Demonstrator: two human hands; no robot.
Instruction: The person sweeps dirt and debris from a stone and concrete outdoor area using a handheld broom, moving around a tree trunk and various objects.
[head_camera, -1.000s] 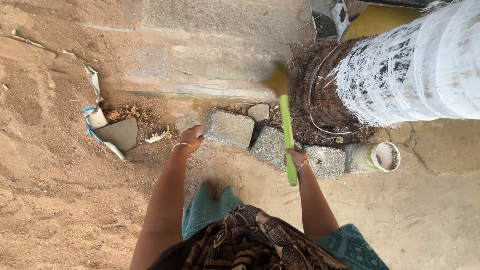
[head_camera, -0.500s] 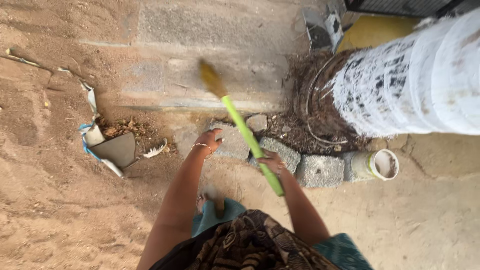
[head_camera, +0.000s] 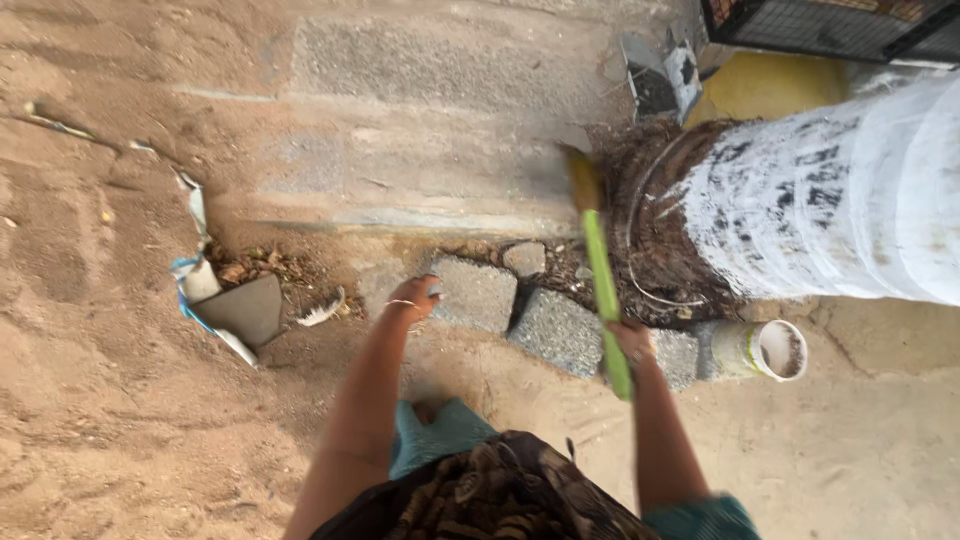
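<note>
My right hand (head_camera: 630, 343) grips the green handle of a broom (head_camera: 603, 290), whose yellowish bristles point up toward the base of a white-painted tree trunk (head_camera: 830, 200). Dark dry debris (head_camera: 655, 215) lies around that base. My left hand (head_camera: 415, 297), with a thin bangle at the wrist, hangs loose over the ground, holding nothing, next to a grey stone block (head_camera: 477, 293). Two more grey blocks (head_camera: 560, 333) sit in a row below the broom.
A grey dustpan-like sheet (head_camera: 243, 310) with litter and dry leaves lies at the left. A small white cup-shaped container (head_camera: 765, 350) lies on its side at the right. Sandy ground and concrete steps (head_camera: 420, 160) surround me; a wire cage (head_camera: 830, 25) stands top right.
The broom swung from upright, over to the left, and back to the right toward the trunk base. My left hand stayed near the stone block.
</note>
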